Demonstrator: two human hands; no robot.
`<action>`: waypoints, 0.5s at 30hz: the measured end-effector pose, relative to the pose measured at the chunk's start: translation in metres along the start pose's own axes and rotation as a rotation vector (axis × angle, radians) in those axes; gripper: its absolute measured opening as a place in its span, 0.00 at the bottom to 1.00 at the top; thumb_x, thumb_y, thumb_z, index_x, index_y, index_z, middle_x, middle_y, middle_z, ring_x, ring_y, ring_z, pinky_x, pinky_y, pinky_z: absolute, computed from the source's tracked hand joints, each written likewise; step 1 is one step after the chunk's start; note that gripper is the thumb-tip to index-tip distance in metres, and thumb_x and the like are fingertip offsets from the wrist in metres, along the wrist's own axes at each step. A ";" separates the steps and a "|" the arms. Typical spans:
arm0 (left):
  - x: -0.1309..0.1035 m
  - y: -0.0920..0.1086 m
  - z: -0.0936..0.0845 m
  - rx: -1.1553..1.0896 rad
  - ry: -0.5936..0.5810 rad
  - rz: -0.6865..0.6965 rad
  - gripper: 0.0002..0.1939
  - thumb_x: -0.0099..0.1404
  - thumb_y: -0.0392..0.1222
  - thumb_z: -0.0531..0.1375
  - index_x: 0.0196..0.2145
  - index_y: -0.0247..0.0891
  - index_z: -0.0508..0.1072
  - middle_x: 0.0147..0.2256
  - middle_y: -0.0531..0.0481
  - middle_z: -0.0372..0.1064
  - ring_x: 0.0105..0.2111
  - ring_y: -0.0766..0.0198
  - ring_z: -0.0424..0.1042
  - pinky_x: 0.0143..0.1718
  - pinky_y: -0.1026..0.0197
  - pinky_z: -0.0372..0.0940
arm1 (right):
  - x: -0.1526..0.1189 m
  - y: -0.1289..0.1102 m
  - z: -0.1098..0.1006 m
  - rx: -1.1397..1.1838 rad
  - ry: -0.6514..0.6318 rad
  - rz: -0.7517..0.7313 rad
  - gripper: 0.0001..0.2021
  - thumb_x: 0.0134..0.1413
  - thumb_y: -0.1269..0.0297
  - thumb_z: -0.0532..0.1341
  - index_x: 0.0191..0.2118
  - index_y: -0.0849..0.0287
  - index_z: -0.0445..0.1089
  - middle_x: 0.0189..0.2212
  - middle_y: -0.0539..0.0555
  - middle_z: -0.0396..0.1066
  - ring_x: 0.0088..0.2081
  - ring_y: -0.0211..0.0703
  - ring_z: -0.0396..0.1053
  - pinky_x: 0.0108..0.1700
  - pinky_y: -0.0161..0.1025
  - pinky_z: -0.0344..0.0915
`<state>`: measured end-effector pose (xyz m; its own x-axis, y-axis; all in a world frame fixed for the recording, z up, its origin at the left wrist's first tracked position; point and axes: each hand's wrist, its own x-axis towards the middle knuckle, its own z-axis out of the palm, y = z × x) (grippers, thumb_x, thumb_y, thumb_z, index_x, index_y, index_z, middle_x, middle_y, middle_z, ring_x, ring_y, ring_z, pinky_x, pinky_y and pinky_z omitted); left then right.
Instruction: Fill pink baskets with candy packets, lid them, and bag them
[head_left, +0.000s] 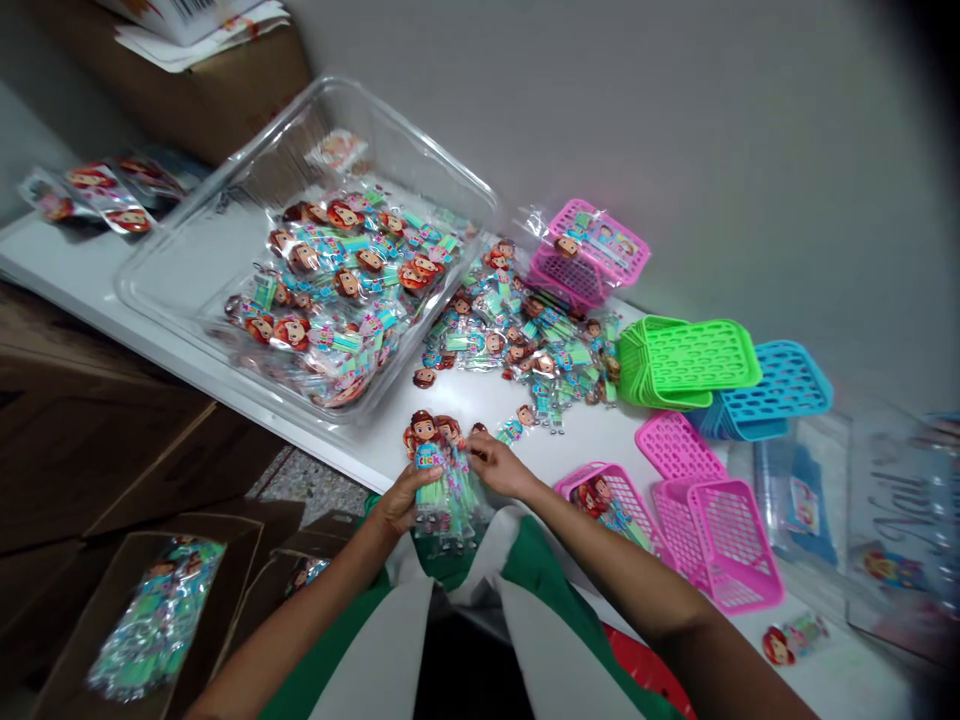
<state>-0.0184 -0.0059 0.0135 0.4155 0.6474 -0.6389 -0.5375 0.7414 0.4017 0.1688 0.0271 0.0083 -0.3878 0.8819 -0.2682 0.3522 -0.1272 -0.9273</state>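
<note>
My left hand (405, 497) grips a fanned bunch of clear packets (448, 480) over the table's near edge. Each packet has a printed cartoon doll head at the top and pale green contents showing through. At the bunch's right side, my right hand (496, 466) is closed, its fingertips pinching the edge of a packet there; the fingers partly hide it. A single packet (514, 427) lies on the table just beyond my right hand. Behind it spreads a loose heap of the same packets (517, 335).
A large clear tub (420, 130) holding many packets stands at the left. Stacked green baskets (701, 355), blue baskets (791, 375) and pink baskets (739, 530) line the right. Another pink basket (566, 275) stands against the wall. An open carton (135, 560) with packets sits at lower left.
</note>
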 end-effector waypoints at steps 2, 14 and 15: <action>0.001 0.000 0.000 0.003 -0.007 -0.001 0.26 0.50 0.38 0.67 0.47 0.31 0.71 0.35 0.42 0.77 0.36 0.52 0.76 0.41 0.54 0.69 | -0.003 -0.003 -0.002 -0.019 -0.048 -0.027 0.09 0.53 0.66 0.55 0.26 0.59 0.68 0.28 0.50 0.65 0.36 0.39 0.63 0.43 0.37 0.59; 0.001 -0.001 -0.020 -0.058 -0.103 -0.001 0.27 0.52 0.40 0.66 0.50 0.31 0.69 0.40 0.40 0.76 0.41 0.49 0.75 0.47 0.51 0.67 | -0.016 0.033 0.002 -0.462 0.250 0.472 0.19 0.56 0.48 0.54 0.38 0.60 0.67 0.33 0.57 0.73 0.35 0.46 0.71 0.34 0.37 0.61; 0.000 -0.001 -0.019 -0.053 -0.114 -0.004 0.27 0.53 0.40 0.66 0.51 0.31 0.69 0.40 0.40 0.76 0.41 0.49 0.75 0.47 0.51 0.67 | -0.013 0.035 0.007 -0.598 0.205 0.495 0.20 0.54 0.47 0.56 0.39 0.61 0.67 0.35 0.60 0.73 0.37 0.48 0.72 0.35 0.37 0.61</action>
<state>-0.0319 -0.0100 0.0000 0.4967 0.6627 -0.5605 -0.5725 0.7355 0.3623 0.1802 0.0081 -0.0223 0.0769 0.8599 -0.5047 0.8615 -0.3121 -0.4006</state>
